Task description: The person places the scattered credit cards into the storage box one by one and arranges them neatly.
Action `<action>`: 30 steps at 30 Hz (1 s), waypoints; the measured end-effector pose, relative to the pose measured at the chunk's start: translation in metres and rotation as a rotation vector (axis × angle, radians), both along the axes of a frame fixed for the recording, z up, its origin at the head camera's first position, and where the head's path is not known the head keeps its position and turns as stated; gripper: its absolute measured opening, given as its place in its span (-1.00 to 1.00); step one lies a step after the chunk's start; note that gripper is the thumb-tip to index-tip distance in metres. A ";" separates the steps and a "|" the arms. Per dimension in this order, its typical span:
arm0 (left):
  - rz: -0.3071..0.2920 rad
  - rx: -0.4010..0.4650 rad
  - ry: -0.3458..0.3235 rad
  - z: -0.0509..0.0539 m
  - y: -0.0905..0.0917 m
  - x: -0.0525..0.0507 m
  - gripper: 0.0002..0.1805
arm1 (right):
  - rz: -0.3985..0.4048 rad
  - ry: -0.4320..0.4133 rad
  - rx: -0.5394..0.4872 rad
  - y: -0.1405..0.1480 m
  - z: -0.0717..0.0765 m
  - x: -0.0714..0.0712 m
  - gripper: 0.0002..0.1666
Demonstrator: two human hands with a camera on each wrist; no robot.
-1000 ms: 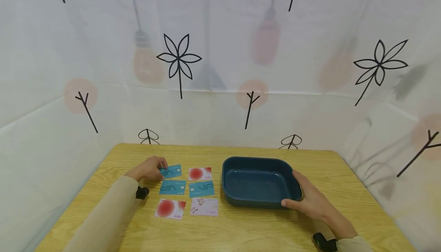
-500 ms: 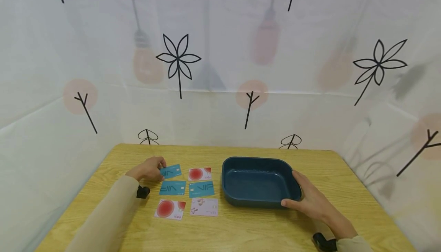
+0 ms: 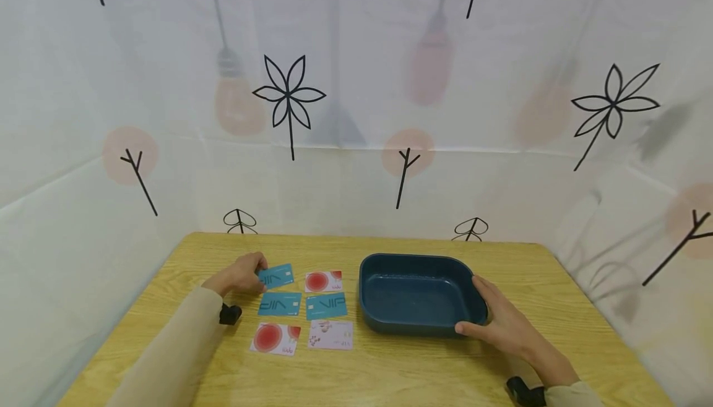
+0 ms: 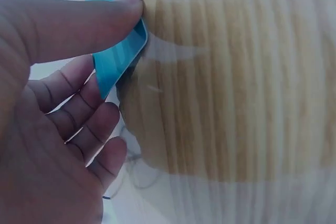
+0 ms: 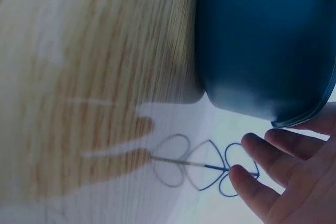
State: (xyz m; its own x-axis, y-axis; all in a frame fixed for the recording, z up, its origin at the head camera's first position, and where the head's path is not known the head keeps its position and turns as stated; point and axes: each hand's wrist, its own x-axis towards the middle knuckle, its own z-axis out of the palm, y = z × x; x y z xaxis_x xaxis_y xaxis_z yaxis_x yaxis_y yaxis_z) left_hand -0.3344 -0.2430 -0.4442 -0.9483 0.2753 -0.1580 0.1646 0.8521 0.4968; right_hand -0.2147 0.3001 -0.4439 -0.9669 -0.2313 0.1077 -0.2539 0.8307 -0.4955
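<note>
My left hand [image 3: 242, 273] pinches the left end of a blue VIP card [image 3: 278, 276] at the back of the card group. In the left wrist view, the thumb lies over this card and fingers are beneath it, the card tilted. Around it lie another blue card [image 3: 280, 304], a blue card with VIP lettering [image 3: 326, 306], two red-and-white cards [image 3: 324, 281] and a pale pink card [image 3: 331, 334]. Spread around the right corner of a dark teal dish [image 3: 420, 299], my right hand [image 3: 498, 320] touches its side, with fingers mostly straight. The dish's visible inside holds nothing.
Everything stands on a wooden table [image 3: 401, 370]. White patterned cloth [image 3: 356, 190] hangs behind it and along both sides. A black strap piece [image 3: 230, 313] sits at the left wrist, another black piece [image 3: 525, 391] at the right.
The pinched blue card shifts very slightly. Otherwise the hands, the dish and the other cards stay where they were.
</note>
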 end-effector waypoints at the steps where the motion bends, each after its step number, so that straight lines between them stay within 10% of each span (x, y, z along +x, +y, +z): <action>1: -0.003 0.011 0.006 -0.001 0.000 0.000 -0.56 | 0.002 -0.002 -0.004 0.000 0.000 0.000 0.22; 30: -0.026 0.050 0.056 -0.007 -0.005 0.008 -0.39 | 0.011 0.006 -0.007 -0.002 -0.001 0.000 0.22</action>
